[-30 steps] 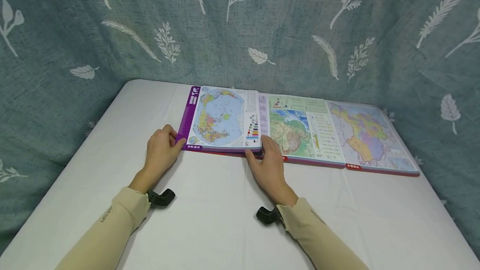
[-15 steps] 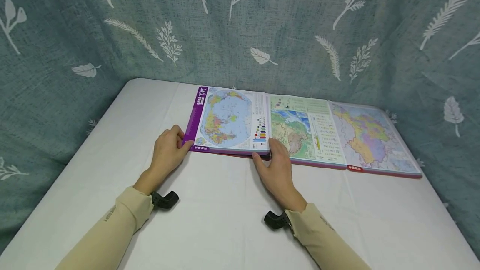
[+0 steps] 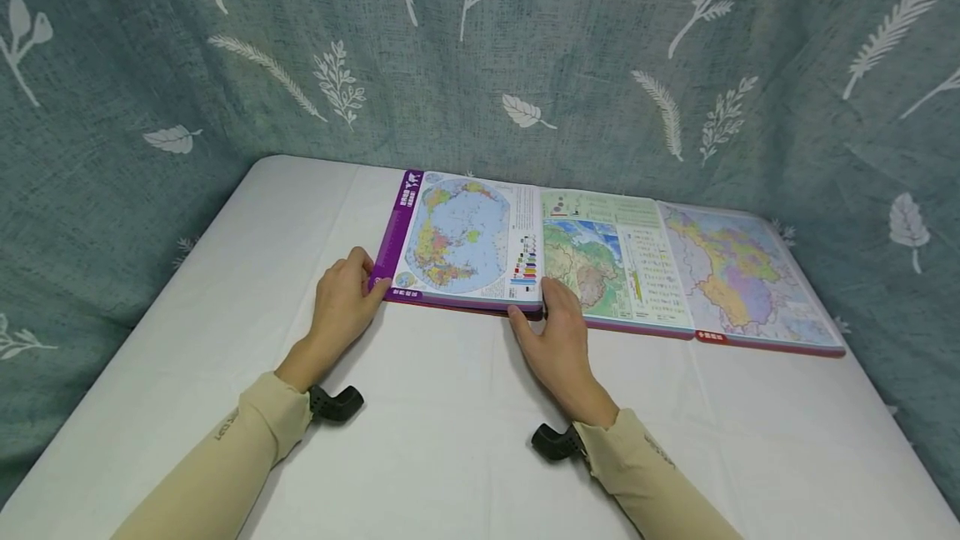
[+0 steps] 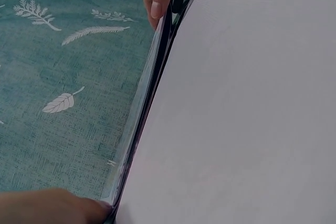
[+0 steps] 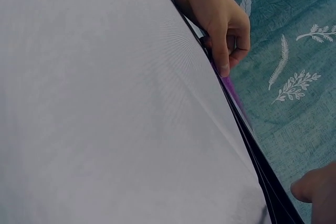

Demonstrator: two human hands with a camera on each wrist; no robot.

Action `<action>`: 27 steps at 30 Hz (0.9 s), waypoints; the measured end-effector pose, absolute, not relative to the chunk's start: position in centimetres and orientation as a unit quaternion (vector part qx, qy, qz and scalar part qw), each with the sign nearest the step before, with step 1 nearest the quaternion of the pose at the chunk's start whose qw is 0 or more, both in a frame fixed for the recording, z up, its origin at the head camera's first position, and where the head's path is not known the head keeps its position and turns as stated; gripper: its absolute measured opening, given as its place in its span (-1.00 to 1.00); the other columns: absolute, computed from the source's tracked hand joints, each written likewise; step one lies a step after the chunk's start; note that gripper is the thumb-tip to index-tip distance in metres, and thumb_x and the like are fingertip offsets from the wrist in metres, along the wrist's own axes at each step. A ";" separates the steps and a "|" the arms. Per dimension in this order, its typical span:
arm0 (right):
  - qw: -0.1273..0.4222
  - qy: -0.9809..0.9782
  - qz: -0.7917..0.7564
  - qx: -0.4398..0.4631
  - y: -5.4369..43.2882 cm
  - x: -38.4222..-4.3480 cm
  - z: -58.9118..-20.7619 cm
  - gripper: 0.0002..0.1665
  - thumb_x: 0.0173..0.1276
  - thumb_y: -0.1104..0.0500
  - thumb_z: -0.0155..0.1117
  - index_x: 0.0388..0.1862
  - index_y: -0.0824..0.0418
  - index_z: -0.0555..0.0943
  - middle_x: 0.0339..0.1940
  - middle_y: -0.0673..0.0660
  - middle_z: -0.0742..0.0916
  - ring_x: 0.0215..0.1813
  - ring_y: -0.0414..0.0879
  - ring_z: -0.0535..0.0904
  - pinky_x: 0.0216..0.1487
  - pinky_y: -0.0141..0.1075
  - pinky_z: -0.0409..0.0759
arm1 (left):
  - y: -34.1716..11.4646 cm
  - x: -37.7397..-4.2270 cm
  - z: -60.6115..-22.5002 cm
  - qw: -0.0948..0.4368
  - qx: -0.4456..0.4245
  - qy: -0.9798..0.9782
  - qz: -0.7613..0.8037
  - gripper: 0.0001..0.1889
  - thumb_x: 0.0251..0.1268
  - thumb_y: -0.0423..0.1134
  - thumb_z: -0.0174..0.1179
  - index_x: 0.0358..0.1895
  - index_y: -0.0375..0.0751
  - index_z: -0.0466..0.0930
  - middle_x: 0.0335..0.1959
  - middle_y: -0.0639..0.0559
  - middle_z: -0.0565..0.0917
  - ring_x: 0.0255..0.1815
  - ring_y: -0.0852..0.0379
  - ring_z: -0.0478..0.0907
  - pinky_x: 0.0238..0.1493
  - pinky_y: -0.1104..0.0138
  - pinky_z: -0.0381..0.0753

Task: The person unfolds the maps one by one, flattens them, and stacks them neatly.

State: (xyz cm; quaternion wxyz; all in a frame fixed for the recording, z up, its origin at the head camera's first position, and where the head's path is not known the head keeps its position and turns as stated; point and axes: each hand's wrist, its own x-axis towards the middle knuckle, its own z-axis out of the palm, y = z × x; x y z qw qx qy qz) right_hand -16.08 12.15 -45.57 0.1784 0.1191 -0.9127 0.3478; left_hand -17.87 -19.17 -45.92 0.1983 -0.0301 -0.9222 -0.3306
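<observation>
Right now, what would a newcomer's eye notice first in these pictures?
Probably the purple-edged world map toward the back of the white table, with the left hand at its left edge and the right hand at its near right corner. To its right lie a green terrain map and a multicoloured map; behind hangs a teal cloth with white leaf prints.

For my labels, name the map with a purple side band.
The world map at the left end: the purple band runs down its left side. The green relief map in the middle and the pastel map at far right show none.
</observation>
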 end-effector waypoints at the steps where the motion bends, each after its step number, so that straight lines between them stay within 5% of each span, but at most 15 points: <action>1: 0.179 -0.912 0.348 0.119 12.2 -16.1 -45.5 -0.32 0.41 0.06 0.44 0.32 0.48 0.54 0.38 0.45 0.59 0.54 0.31 0.39 0.55 0.14 0.30 | -19.1 -17.9 -45.9 0.201 -0.030 -0.921 -0.332 -0.72 0.31 -0.29 0.44 -0.15 -0.37 0.54 -0.55 -0.05 0.51 -0.42 -0.06 0.44 -0.28 0.11 0.38; 3: 0.181 -0.913 0.346 0.118 12.3 -16.1 -45.6 -0.32 0.43 0.06 0.44 0.34 0.48 0.54 0.39 0.45 0.59 0.53 0.31 0.40 0.54 0.14 0.32 | -18.9 -17.9 -45.9 0.206 -0.029 -0.918 -0.336 -0.71 0.29 -0.30 0.45 -0.14 -0.38 0.54 -0.55 -0.06 0.52 -0.43 -0.06 0.44 -0.29 0.12 0.38; 10: 0.193 -0.915 0.333 0.119 12.3 -16.4 -45.7 -0.42 0.46 0.12 0.44 0.29 0.45 0.55 0.29 0.39 0.64 0.04 0.20 0.53 0.09 0.03 0.46 | -18.7 -18.0 -46.0 0.211 -0.017 -0.911 -0.353 -0.70 0.27 -0.33 0.46 -0.11 -0.38 0.54 -0.53 -0.10 0.55 -0.48 -0.06 0.45 -0.30 0.16 0.36; 16: 0.213 -0.902 0.356 0.116 11.8 -16.7 -46.0 -0.36 0.40 0.15 0.49 0.34 0.42 0.54 0.27 0.35 0.66 0.13 0.20 0.52 0.12 0.02 0.47 | -19.3 -17.9 -45.9 0.197 -0.010 -0.913 -0.358 -0.71 0.31 -0.30 0.44 -0.11 -0.36 0.53 -0.53 -0.10 0.56 -0.49 -0.06 0.44 -0.30 0.16 0.34; 27: 0.171 -0.883 0.435 0.042 11.9 -16.5 -45.7 -0.47 0.48 0.19 0.41 0.35 0.33 0.56 -0.25 0.21 0.79 -0.28 0.01 0.69 -0.18 -0.24 0.56 | -19.2 -18.0 -46.1 0.184 0.000 -0.911 -0.370 -0.71 0.33 -0.28 0.44 -0.11 -0.34 0.52 -0.54 -0.08 0.55 -0.49 -0.03 0.42 -0.29 0.18 0.31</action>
